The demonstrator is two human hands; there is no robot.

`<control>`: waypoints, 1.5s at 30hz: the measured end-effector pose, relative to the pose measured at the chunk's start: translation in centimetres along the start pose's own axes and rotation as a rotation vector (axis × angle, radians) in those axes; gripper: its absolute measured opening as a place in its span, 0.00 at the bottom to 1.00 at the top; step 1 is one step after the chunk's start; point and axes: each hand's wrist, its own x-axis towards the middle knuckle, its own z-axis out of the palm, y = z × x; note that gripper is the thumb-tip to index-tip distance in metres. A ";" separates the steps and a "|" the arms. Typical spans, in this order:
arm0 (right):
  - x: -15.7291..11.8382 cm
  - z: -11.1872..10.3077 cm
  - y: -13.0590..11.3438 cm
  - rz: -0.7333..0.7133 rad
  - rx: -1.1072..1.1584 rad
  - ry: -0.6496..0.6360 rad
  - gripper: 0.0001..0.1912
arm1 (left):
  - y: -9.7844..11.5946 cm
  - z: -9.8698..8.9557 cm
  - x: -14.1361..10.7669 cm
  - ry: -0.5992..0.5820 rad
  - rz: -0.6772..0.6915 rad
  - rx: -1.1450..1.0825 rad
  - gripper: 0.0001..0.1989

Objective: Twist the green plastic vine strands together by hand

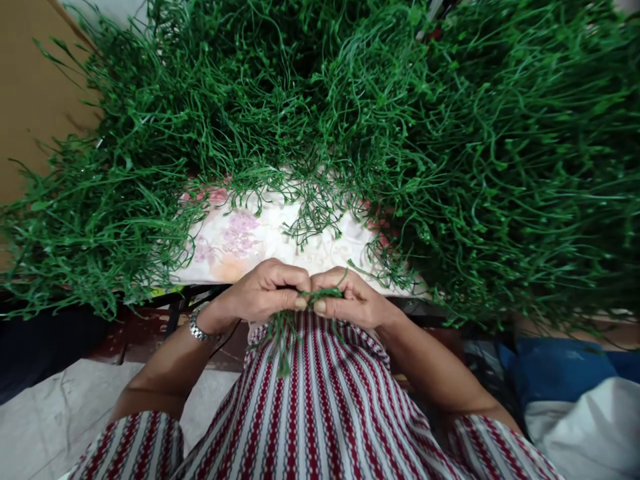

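Note:
My left hand (pixel 273 290) and my right hand (pixel 350 298) meet at the front edge of the table, thumbs and fingers pinched on thin green plastic-looking stems (pixel 284 343). Some of the held stems hang down over the striped apron-like cloth, below my left hand. A few stick out above my right hand. Beyond both hands, a small loose cluster of green stems (pixel 313 217) lies on the white floral cloth (pixel 240 237).
Big heaps of tangled green stems cover the table's back, its left side (pixel 100 227) and its right side (pixel 500 167). A tan panel (pixel 35 87) stands at the far left. Blue and white fabric (pixel 560 370) shows at the lower right.

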 end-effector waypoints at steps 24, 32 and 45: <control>2.1 0.8 1.0 0.084 0.023 0.363 0.15 | -2.3 2.1 2.1 0.766 0.110 -0.115 0.07; 1.5 0.9 1.1 0.071 0.056 0.468 0.14 | -2.9 1.7 1.2 0.566 0.017 -0.478 0.12; 1.0 0.4 1.0 -0.018 -0.255 0.489 0.11 | -2.2 1.5 0.5 0.603 0.046 -0.049 0.02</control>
